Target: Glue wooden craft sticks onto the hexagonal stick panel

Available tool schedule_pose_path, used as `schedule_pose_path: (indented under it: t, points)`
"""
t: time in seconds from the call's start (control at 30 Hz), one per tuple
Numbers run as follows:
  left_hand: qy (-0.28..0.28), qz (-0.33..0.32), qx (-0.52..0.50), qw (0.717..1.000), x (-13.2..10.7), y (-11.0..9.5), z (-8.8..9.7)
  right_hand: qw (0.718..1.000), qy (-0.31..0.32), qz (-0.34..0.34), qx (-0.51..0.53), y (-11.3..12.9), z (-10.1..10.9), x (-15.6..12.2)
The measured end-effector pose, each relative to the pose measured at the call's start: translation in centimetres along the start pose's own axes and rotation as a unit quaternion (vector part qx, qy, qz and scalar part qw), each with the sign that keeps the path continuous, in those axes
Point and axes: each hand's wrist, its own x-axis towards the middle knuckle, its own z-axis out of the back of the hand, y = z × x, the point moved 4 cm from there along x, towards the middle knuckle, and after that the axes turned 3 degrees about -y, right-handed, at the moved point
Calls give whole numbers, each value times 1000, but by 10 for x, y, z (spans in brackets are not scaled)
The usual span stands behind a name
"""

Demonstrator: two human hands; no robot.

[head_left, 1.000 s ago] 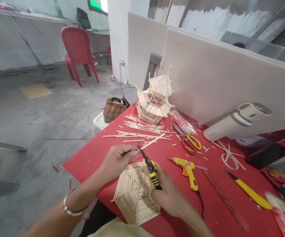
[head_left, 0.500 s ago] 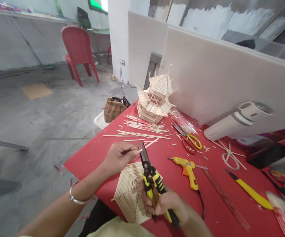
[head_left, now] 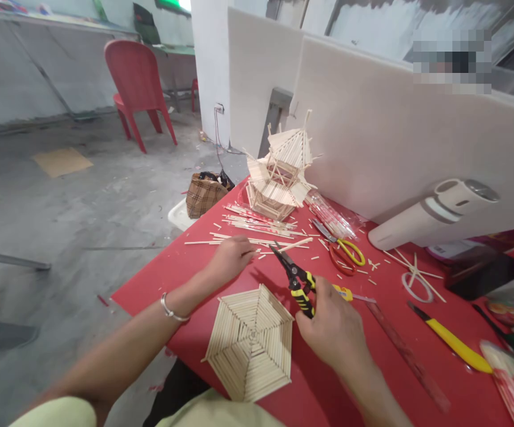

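Note:
My right hand [head_left: 332, 323] is wrapped round the yellow-and-black handles of pruning shears [head_left: 299, 279], whose dark blades point up and left. Just left of the blade tips is my left hand [head_left: 234, 258], its fingers pinched at a thin wooden stick whose pale end barely shows. Another pale stick [head_left: 299, 244] lies behind the blades; whether it reaches my fingers I cannot tell. Below both hands a hexagonal panel of sticks [head_left: 272, 347] lies flat on the red table [head_left: 150, 284]. The yellow glue gun [head_left: 343, 292] is mostly hidden by my right hand.
A tiered stick model [head_left: 283, 172] stands at the far corner beside loose and packaged sticks [head_left: 257, 224]. Scissors [head_left: 339, 246], a yellow-handled knife [head_left: 452, 344], a tape ring [head_left: 417, 287] and a pale tumbler [head_left: 421, 219] are to the right. A white board [head_left: 372, 136] rises behind.
My right hand has moved up and right with the shears, off the hexagonal panel and over the glue gun. My left hand has shifted slightly up and away from me.

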Motion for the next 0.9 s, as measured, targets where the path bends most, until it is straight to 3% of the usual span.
schedule_pose_path:
  t: [0.1, 0.2, 0.23, 0.3, 0.37, 0.4, 0.47, 0.57, 0.67, 0.77, 0.83, 0.9]
  points:
    - [2, 10, -49, 999, 15, 4, 0, 995, 4, 55, -80, -5, 4, 5]
    - [-7, 65, -75, 995, 28, -4, 18, 979, -10, 112, -168, -9, 9, 14]
    - [17, 87, -89, 992, 30, -8, 23, 972, -20, 130, -192, -9, 11, 19]
    - [149, 161, -156, 963, 30, -16, 23, 959, -44, 159, -230, -8, 16, 28]
    - [252, 169, -169, 938, 27, -26, 21, 947, -71, 179, -259, -3, 23, 38]
    - [276, 169, -165, 932, 25, -29, 20, 941, -82, 186, -271, -1, 27, 41]
    - [282, 174, -142, 933, 24, -30, 18, 932, -97, 201, -286, 3, 32, 47]
    - [241, 195, -110, 944, 20, -21, 19, 931, -101, 218, -273, -4, 37, 54]
    - [208, 205, -149, 945, 9, -12, 23, 956, -71, 187, -214, -32, 35, 67]
    - [265, 202, -216, 918, -8, -13, 21, 984, 17, 136, -110, -64, 22, 90]
    - [309, 189, -183, 914, -15, -16, 16, 987, 90, 128, -35, -74, 6, 106]
    - [298, 165, -102, 935, -13, -18, 13, 982, 129, 137, 8, -70, -10, 122]
